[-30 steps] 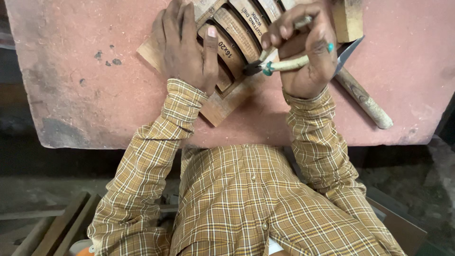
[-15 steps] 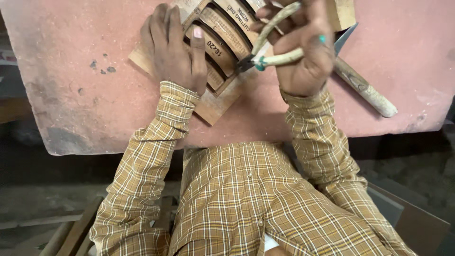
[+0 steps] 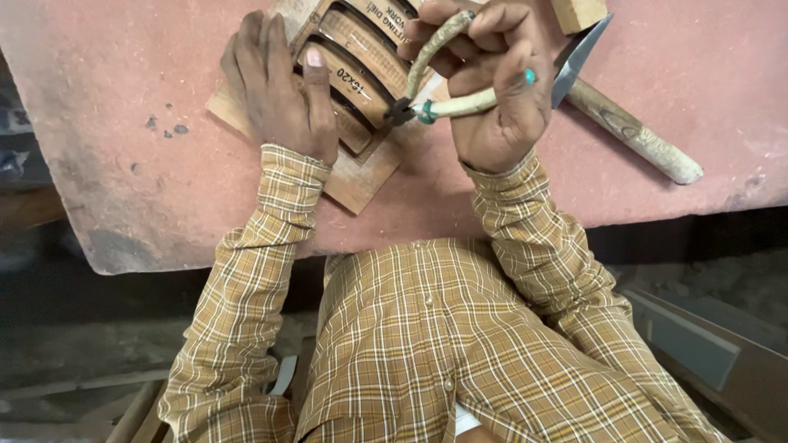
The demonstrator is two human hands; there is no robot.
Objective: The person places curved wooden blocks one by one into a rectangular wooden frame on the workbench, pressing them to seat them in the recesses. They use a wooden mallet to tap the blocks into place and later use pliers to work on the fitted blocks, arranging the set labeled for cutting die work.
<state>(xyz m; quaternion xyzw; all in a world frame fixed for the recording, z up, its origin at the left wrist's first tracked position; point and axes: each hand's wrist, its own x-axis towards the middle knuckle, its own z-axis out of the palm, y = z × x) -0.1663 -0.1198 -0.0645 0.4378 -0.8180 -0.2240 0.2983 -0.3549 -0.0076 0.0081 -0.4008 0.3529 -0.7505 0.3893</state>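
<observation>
Looking straight down over a checked tan shirt [image 3: 427,344], and both hands are up on the pinkish-red bench [image 3: 148,180]. The landmark here is the wooden die board [image 3: 361,168], a flat slab lying at an angle near the bench's far edge, with curved metal-edged strips set into its top. The left hand [image 3: 279,86] lies flat on the board's left side, palm down, fingers [image 3: 316,74] spread and released, gripping nothing, the thumb resting across one of the curved strips [image 3: 349,86]. Over on the board's right side, the right hand [image 3: 501,90] is clenched around a pair of pliers [image 3: 435,94]; its fingers wrap both pale, wound handles, one handle curving up toward the top of the frame, the other running level through the fist, with a green band on it close to the pivot. The pliers' dark nose points left and sits right at the board's surface, just beside the left thumb; whether it actually bites onto a strip, I cannot tell from here. A ring with a turquoise stone [image 3: 530,76] shows on the right hand. To the right of the board, partly behind that fist, lies a hammer [image 3: 632,131], its worn wooden handle stretching away toward the bench's right side, its grey metal head poking up toward a small wooden block [image 3: 579,12] at the top edge. The board's near corner sits close to the bench's front edge.
</observation>
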